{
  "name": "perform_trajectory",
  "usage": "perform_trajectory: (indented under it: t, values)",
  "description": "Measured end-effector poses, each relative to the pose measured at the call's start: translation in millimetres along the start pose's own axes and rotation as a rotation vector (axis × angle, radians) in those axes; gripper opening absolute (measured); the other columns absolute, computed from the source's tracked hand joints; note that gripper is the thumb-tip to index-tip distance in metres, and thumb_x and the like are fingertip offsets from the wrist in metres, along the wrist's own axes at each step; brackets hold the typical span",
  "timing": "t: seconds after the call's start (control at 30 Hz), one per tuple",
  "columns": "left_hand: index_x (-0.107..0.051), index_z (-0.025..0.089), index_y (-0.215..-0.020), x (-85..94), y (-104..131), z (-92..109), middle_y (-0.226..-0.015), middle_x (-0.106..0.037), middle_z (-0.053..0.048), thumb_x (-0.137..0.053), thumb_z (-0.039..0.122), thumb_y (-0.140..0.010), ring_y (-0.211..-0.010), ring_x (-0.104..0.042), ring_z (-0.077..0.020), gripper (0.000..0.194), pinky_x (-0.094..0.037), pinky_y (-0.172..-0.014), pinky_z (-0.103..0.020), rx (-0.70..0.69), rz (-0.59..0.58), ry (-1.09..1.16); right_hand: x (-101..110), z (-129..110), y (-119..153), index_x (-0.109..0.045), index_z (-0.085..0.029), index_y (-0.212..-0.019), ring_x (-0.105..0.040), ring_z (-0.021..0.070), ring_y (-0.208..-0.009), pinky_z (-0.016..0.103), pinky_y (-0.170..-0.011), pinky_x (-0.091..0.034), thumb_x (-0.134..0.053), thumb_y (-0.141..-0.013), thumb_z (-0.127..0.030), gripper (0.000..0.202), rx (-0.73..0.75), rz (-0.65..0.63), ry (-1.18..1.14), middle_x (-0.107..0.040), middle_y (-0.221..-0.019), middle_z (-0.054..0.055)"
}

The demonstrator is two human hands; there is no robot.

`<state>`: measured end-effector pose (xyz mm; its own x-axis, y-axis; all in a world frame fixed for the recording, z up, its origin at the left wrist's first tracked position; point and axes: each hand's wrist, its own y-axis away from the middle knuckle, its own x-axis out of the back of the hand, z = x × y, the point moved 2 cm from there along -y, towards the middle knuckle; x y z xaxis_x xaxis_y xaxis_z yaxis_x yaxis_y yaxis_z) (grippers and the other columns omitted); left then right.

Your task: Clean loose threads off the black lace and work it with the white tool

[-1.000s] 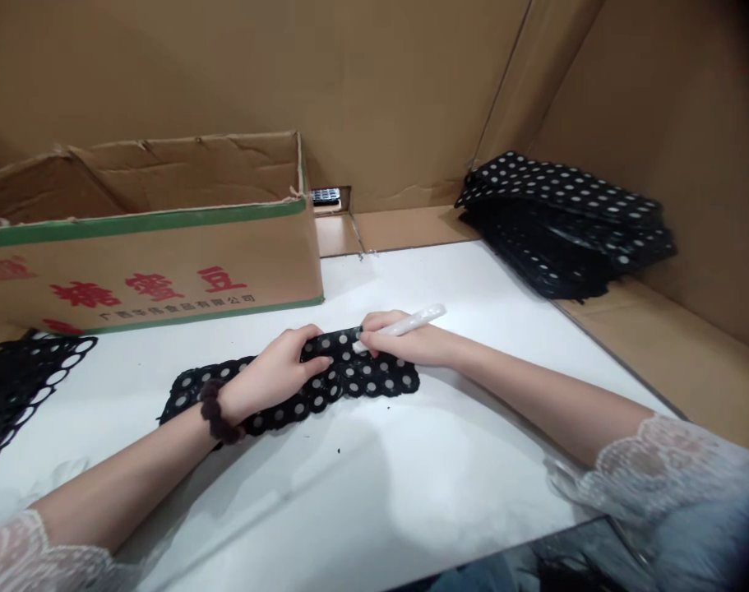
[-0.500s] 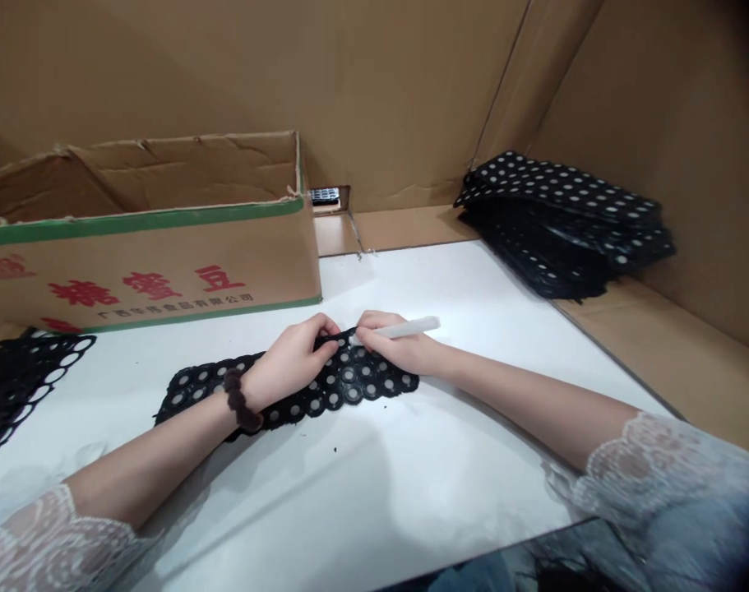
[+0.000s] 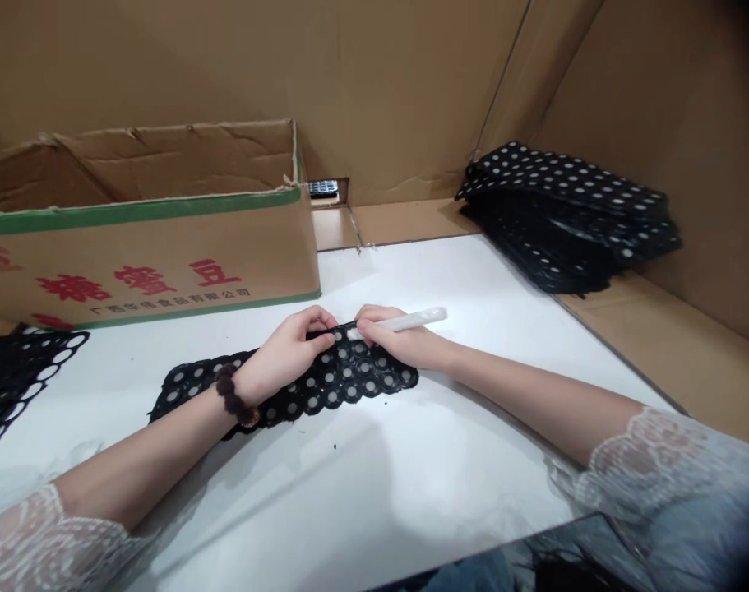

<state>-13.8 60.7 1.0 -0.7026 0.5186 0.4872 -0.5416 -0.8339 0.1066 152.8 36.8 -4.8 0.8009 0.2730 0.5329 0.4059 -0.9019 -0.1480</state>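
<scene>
A black strip patterned with rows of pale round dots lies across the white table. My left hand rests on its middle, thumb and fingers pinching the far edge. My right hand is closed round a white pen-like tool, whose tip touches the strip near its far edge, just right of my left fingertips. The back end of the tool points to the right and slightly up. My left palm and wrist cover part of the strip. What the tip is working on is too small to make out.
An open cardboard box with green edges stands at the back left. Near it lies a black sheet with round holes. A pile of black dotted strips leans by the right cardboard wall. Small black bits lie on the white table.
My left hand has moved slightly left along the strip's far edge. The tool's tip has shifted a little left and up. The whole view has also shifted slightly.
</scene>
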Motion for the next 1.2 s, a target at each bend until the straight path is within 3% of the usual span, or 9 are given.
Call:
perform_trajectory:
  t: [0.23,0.47,0.63,0.77,0.97,1.2]
  values:
    - [-0.047,0.018,-0.084,-4.0,3,-1,-0.080,-0.059,0.000,-0.045,0.026,-0.076,-0.074,-0.053,-0.0142,0.012,-0.039,-0.068,-0.026,0.037,0.052,-0.021,-3,2,-1,-0.044,-0.016,-0.062,-0.048,0.0112,-0.072,0.027,-0.074,-0.036,-0.031,-0.088,-0.028,0.032,0.004,0.003,0.089,-0.050,-0.079,0.002]
    - [-0.047,0.018,-0.088,-13.0,3,-1,-0.090,-0.057,-0.003,-0.040,0.028,-0.079,-0.088,-0.052,-0.0179,0.015,-0.038,-0.082,-0.032,0.032,0.239,-0.195,-20,-1,-6,-0.051,-0.015,-0.081,-0.047,0.0192,-0.084,0.033,-0.073,-0.027,-0.025,-0.090,-0.031,0.032,0.149,0.137,0.828,-0.054,-0.087,0.008]
    - [-0.045,0.018,-0.088,-16.2,5,-1,-0.085,-0.055,-0.003,-0.035,0.027,-0.082,-0.081,-0.051,-0.0175,0.015,-0.039,-0.076,-0.032,0.042,0.256,-0.294,-24,-5,-8,-0.051,-0.016,-0.082,-0.048,0.0185,-0.079,0.032,-0.069,-0.025,-0.021,-0.092,-0.030,0.035,0.157,0.189,0.941,-0.055,-0.084,0.008]
    - [-0.043,0.019,-0.088,-16.4,6,-1,-0.085,-0.055,-0.003,-0.033,0.026,-0.083,-0.081,-0.051,-0.0176,0.014,-0.039,-0.076,-0.032,0.036,0.234,-0.298,-20,-4,-9,-0.051,-0.016,-0.079,-0.048,0.0164,-0.074,0.031,-0.067,-0.027,-0.025,-0.090,-0.030,0.032,0.110,0.201,0.824,-0.053,-0.078,0.006]
    - [-0.039,0.018,-0.088,-20.1,6,0,-0.084,-0.052,-0.005,-0.032,0.025,-0.083,-0.083,-0.050,-0.0194,0.010,-0.039,-0.077,-0.034,-0.016,0.211,-0.387,3,2,-6,-0.044,-0.016,-0.059,-0.046,0.0111,-0.061,0.024,-0.058,-0.033,-0.034,-0.082,-0.028,0.028,-0.122,0.031,0.144,-0.049,-0.063,0.000]
    - [-0.038,0.020,-0.089,-15.1,6,1,-0.086,-0.053,-0.002,-0.034,0.027,-0.083,-0.081,-0.050,-0.0169,0.010,-0.038,-0.076,-0.031,-0.019,0.193,-0.342,11,0,-1,-0.056,-0.015,-0.056,-0.050,0.0131,-0.070,0.027,-0.070,-0.037,-0.041,-0.080,-0.032,0.033,-0.111,-0.091,0.063,-0.054,-0.077,0.003]
